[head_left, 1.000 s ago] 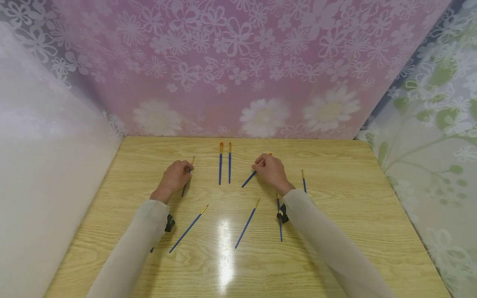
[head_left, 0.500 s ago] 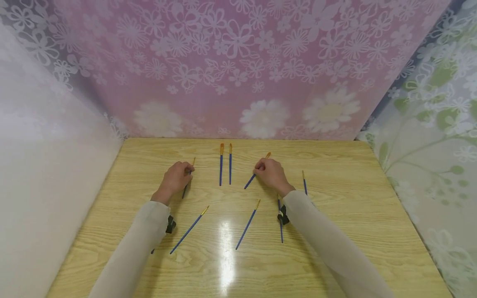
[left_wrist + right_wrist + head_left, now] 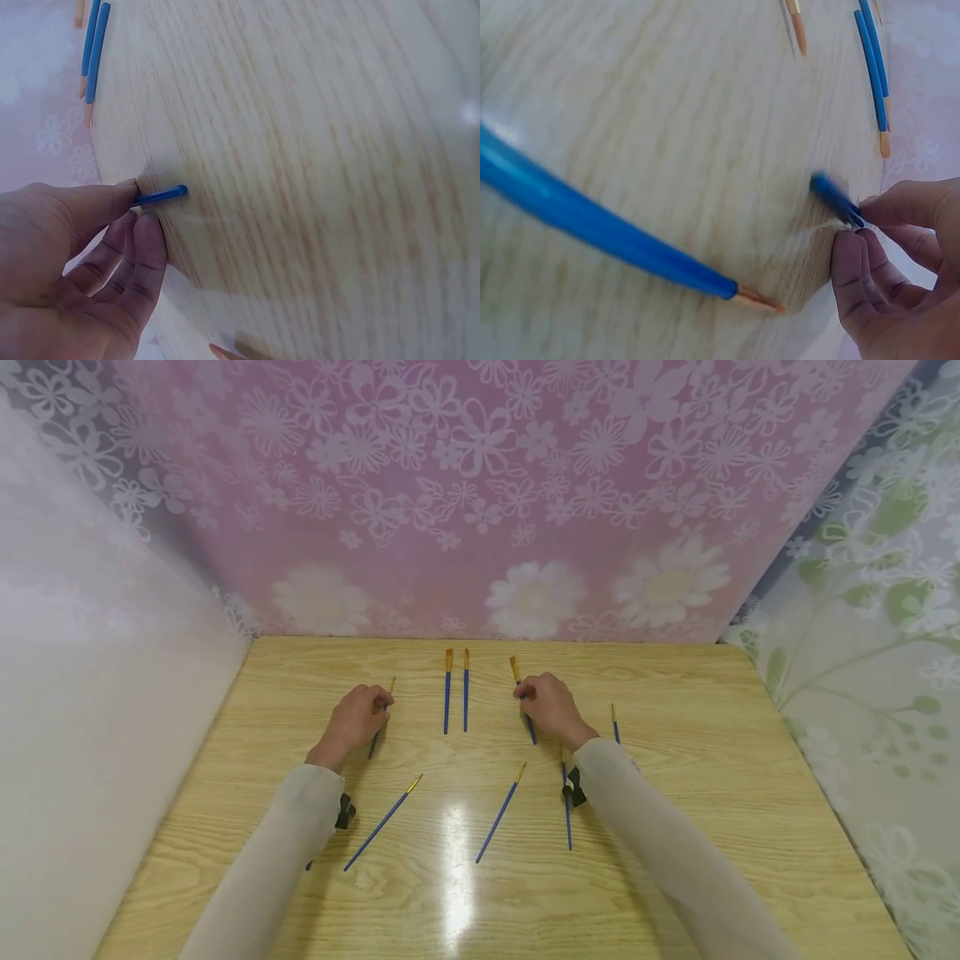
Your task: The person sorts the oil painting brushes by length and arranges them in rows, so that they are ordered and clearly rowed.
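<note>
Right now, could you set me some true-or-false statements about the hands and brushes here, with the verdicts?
1. The left hand pinches a paintbrush. True.
2. Only one hand holds something. False: the right hand pinches another brush.
3. Two side-by-side brushes lie between the hands. True.
4. Every brush handle here is red. False: the handles are blue.
5. The backdrop beyond the table has a flower pattern. True.
</note>
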Demonstrator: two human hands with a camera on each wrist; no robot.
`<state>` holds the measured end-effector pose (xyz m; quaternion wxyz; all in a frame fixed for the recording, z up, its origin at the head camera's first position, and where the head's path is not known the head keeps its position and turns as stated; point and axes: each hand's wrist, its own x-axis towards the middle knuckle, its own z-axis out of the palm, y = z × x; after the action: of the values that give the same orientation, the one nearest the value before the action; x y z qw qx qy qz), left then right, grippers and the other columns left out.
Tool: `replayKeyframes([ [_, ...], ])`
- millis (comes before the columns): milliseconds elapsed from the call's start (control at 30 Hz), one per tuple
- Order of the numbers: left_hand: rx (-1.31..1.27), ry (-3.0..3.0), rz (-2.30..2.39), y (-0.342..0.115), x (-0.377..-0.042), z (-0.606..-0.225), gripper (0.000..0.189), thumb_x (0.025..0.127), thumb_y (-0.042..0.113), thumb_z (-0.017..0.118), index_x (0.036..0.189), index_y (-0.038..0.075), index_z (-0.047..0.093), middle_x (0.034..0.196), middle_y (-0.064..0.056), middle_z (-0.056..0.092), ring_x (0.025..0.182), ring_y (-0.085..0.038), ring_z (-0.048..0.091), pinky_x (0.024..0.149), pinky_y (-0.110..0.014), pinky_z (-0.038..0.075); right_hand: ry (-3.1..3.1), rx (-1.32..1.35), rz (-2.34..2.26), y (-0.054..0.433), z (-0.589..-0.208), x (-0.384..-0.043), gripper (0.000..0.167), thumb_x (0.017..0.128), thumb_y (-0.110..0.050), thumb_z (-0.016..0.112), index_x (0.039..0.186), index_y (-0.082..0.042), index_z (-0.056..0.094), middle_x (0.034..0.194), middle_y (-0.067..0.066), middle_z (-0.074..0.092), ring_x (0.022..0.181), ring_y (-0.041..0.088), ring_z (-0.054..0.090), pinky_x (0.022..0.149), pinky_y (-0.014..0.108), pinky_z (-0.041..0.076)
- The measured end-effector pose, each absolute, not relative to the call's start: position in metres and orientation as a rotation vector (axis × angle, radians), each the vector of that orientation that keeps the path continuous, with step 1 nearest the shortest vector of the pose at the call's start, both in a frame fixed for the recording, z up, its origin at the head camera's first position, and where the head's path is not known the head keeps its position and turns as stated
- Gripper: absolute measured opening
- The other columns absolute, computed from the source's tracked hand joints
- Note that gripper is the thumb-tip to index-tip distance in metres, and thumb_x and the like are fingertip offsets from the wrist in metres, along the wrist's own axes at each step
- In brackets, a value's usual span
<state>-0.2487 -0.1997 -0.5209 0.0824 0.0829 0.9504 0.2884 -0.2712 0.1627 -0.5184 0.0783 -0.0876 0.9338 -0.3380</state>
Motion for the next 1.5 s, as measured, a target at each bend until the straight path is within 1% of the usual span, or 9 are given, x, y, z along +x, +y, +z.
replayKeyframes([
  [67, 0.247, 2.837, 0.860, -0.200, -0.248, -0.521, 0.029, 0.109, 0.007, 0.063, 0.137, -0.001, 0.067, 0.132, -0.024, 0.065, 0.123, -0.042, 0.064, 0.107, -0.060, 0.052, 2.786, -0.254, -1.019, 0.163, -0.519, -0.273, 0.028, 0.102, 0.000, 0.060, 0.123, -0.003, 0.078, 0.129, 0.018, 0.073, 0.113, 0.036, 0.068, 0.098, 0.053, 0.056],
  [333, 0.245, 2.836, 0.880, -0.200, -0.247, -0.520, 0.030, 0.109, 0.006, 0.062, 0.137, -0.001, 0.067, 0.132, -0.024, 0.065, 0.123, -0.042, 0.064, 0.107, -0.060, 0.052, 2.782, -0.241, -1.030, 0.166, -0.520, -0.274, 0.031, 0.101, 0.006, 0.056, 0.122, -0.004, 0.076, 0.125, 0.017, 0.073, 0.112, 0.036, 0.068, 0.099, 0.053, 0.057],
  [500, 0.252, 2.839, 0.873, -0.200, -0.248, -0.520, 0.029, 0.109, 0.007, 0.061, 0.137, -0.001, 0.067, 0.132, -0.024, 0.065, 0.123, -0.041, 0.064, 0.107, -0.060, 0.053, 2.784, -0.240, -1.058, 0.169, -0.521, -0.275, 0.036, 0.100, 0.008, 0.055, 0.132, -0.003, 0.070, 0.130, 0.018, 0.071, 0.118, 0.038, 0.068, 0.104, 0.055, 0.057],
  [633, 0.254, 2.840, 0.870, -0.200, -0.248, -0.520, 0.029, 0.109, 0.007, 0.061, 0.136, 0.000, 0.067, 0.132, -0.023, 0.065, 0.122, -0.041, 0.064, 0.106, -0.059, 0.053, 2.763, -0.217, -1.085, 0.174, -0.521, -0.273, 0.036, 0.104, 0.002, 0.059, 0.140, -0.001, 0.067, 0.134, 0.019, 0.071, 0.123, 0.038, 0.068, 0.106, 0.055, 0.057],
  [700, 0.258, 2.842, 0.867, -0.200, -0.249, -0.521, 0.029, 0.109, 0.007, 0.061, 0.136, 0.000, 0.067, 0.132, -0.023, 0.065, 0.122, -0.041, 0.064, 0.107, -0.059, 0.053, 2.770, -0.210, -1.079, 0.176, -0.522, -0.272, 0.033, 0.106, -0.003, 0.062, 0.139, -0.001, 0.068, 0.133, 0.019, 0.072, 0.122, 0.038, 0.068, 0.106, 0.055, 0.057],
  [800, 0.257, 2.847, 0.863, -0.200, -0.249, -0.521, 0.029, 0.109, 0.007, 0.062, 0.136, 0.000, 0.067, 0.132, -0.023, 0.065, 0.123, -0.041, 0.064, 0.107, -0.058, 0.053, 2.798, -0.214, -1.053, 0.179, -0.522, -0.271, 0.027, 0.107, -0.007, 0.066, 0.133, 0.000, 0.072, 0.128, 0.019, 0.073, 0.119, 0.038, 0.068, 0.105, 0.056, 0.056],
  [967, 0.249, 2.842, 0.866, -0.201, -0.250, -0.521, 0.029, 0.109, 0.007, 0.061, 0.136, 0.000, 0.067, 0.132, -0.023, 0.065, 0.122, -0.041, 0.064, 0.106, -0.059, 0.053, 2.826, -0.259, -1.006, 0.181, -0.523, -0.271, 0.023, 0.107, -0.005, 0.065, 0.128, 0.000, 0.074, 0.126, 0.020, 0.072, 0.116, 0.039, 0.068, 0.104, 0.058, 0.055],
  [1233, 0.249, 2.837, 0.860, -0.202, -0.250, -0.521, 0.029, 0.109, 0.007, 0.061, 0.137, 0.000, 0.067, 0.133, -0.023, 0.065, 0.123, -0.041, 0.065, 0.106, -0.059, 0.053, 2.801, -0.260, -1.081, 0.173, -0.522, -0.272, 0.024, 0.108, -0.008, 0.061, 0.129, -0.001, 0.071, 0.125, 0.019, 0.073, 0.115, 0.038, 0.071, 0.101, 0.056, 0.057],
  [1500, 0.240, 2.836, 0.860, -0.201, -0.249, -0.521, 0.028, 0.109, 0.006, 0.062, 0.136, 0.000, 0.067, 0.132, -0.024, 0.065, 0.122, -0.041, 0.065, 0.106, -0.058, 0.054, 2.739, -0.246, -1.197, 0.157, -0.523, -0.275, 0.027, 0.111, -0.014, 0.062, 0.136, -0.006, 0.066, 0.128, 0.020, 0.074, 0.117, 0.037, 0.072, 0.100, 0.054, 0.059],
])
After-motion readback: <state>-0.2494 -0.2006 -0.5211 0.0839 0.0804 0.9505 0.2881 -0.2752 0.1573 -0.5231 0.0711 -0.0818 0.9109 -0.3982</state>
